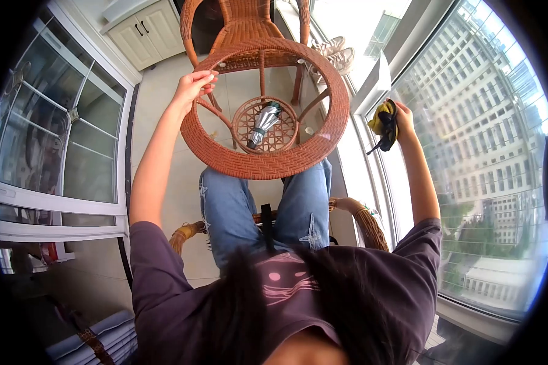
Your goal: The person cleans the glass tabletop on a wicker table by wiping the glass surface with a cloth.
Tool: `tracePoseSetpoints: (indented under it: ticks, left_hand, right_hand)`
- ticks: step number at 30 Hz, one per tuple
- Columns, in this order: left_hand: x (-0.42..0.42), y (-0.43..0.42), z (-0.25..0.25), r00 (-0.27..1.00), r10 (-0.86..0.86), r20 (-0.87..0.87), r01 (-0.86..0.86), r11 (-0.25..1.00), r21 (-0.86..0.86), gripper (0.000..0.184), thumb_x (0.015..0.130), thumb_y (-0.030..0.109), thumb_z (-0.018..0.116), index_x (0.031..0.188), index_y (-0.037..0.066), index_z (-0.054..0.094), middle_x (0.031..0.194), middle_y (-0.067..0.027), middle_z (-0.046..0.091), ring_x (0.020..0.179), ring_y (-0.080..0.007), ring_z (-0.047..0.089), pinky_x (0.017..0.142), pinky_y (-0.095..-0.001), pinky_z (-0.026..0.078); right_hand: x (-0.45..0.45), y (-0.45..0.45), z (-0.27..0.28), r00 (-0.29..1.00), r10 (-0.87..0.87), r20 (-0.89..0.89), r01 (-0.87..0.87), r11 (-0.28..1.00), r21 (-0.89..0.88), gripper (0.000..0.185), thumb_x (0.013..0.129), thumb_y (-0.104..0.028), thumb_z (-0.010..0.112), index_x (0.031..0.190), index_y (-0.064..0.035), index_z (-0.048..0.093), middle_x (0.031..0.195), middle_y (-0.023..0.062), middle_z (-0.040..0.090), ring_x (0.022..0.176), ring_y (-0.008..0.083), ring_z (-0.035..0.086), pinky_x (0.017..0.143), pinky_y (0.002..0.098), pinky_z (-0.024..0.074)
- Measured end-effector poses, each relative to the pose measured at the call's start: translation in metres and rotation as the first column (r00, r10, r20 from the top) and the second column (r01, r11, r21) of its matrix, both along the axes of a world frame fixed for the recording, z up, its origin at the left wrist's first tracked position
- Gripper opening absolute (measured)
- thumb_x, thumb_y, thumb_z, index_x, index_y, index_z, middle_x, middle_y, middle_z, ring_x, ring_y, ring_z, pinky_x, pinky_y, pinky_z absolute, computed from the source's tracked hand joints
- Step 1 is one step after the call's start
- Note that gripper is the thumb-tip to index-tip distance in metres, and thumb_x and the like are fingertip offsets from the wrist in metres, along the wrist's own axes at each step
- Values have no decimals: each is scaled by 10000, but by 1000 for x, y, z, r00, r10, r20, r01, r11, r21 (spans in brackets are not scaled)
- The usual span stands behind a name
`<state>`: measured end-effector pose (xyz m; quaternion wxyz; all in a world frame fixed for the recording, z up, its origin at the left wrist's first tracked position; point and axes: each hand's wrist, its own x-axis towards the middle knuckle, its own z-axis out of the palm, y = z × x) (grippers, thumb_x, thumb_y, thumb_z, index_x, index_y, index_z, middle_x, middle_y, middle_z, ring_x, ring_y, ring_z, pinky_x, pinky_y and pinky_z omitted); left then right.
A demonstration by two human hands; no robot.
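Note:
My left hand is closed in a pinch over the left rim of a round wicker table. Whatever its fingertips hold, if anything, is too small to tell. On the right, beside the window, my right hand grips a yellow and black banana peel, with a dark end hanging down. Within the table's ring, over the woven lower shelf, a silver wrapped bundle with a dark green end appears. The table's middle looks like clear glass.
A wicker chair stands beyond the table, with pale shoes to its right. The tall window runs along the right side. White-framed glass doors stand left, and a cream cabinet is at the back left.

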<state>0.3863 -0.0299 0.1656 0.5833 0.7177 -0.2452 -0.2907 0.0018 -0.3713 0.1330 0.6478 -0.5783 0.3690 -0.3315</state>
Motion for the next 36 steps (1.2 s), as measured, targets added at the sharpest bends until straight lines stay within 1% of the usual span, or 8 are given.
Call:
tracePoseSetpoints:
  ticks: [7,12,14,19,22,26,32,36]
  left_hand:
    - [13,32,28,994,112,1,-101,897,-430,219,814,124,600,1009,24,605,956,-59,621,825,-99,585,737,-219,485]
    - [12,55,25,979,204,-9,-172,797,-579,212,811,131,607,991,19,607,955,-52,615,800,-87,572,758,-221,466]
    - [13,56,18,954,259,-149,-285,637,-717,206,810,135,612,984,24,607,935,-42,612,792,-78,558,774,-214,446]
    - [-6,62,14,884,406,-231,-429,510,-746,220,814,158,612,987,25,592,953,-45,600,823,-83,540,801,-225,434]
    - [-9,62,4,854,403,-328,-494,430,-756,227,810,186,620,986,43,597,974,-28,591,841,-68,525,794,-214,409]
    - [-8,70,-8,854,361,-375,-515,483,-708,222,804,230,630,967,83,604,948,15,583,806,-41,497,754,-193,355]
    - [-39,93,-10,905,302,-300,-424,705,-569,188,796,190,635,943,76,610,899,-15,611,757,-45,525,677,-191,402]
    - [-78,108,-42,841,388,-377,-511,799,-317,168,775,188,655,890,70,628,871,-14,630,710,-31,528,656,-170,409]
  right_hand:
    - [56,15,43,943,13,333,12,997,-74,202,790,-249,648,769,-59,585,678,-19,554,600,54,521,550,188,427]
    - [81,36,51,870,82,487,-10,989,-148,182,806,-233,629,792,-60,573,723,-14,546,623,55,517,551,197,430]
    - [89,49,61,841,56,539,61,979,-197,187,806,-228,630,789,-53,565,725,-12,534,620,58,513,550,196,429]
    - [98,79,86,801,25,598,142,963,-231,158,806,-184,630,764,-48,561,699,-17,518,611,44,490,530,186,413]
    - [98,88,95,810,31,586,178,938,-297,154,806,-176,629,758,-42,569,693,-17,519,620,43,486,543,186,413]
    - [92,85,100,878,26,478,165,920,-354,170,807,-188,629,763,-30,583,721,-8,533,638,47,485,562,187,410]
    - [74,42,74,986,84,141,-68,991,-116,198,790,-192,641,818,2,613,683,2,556,596,74,515,545,203,421]
    - [64,21,19,993,61,-99,-59,998,22,263,775,-174,638,927,39,614,718,52,601,591,112,562,539,240,463]
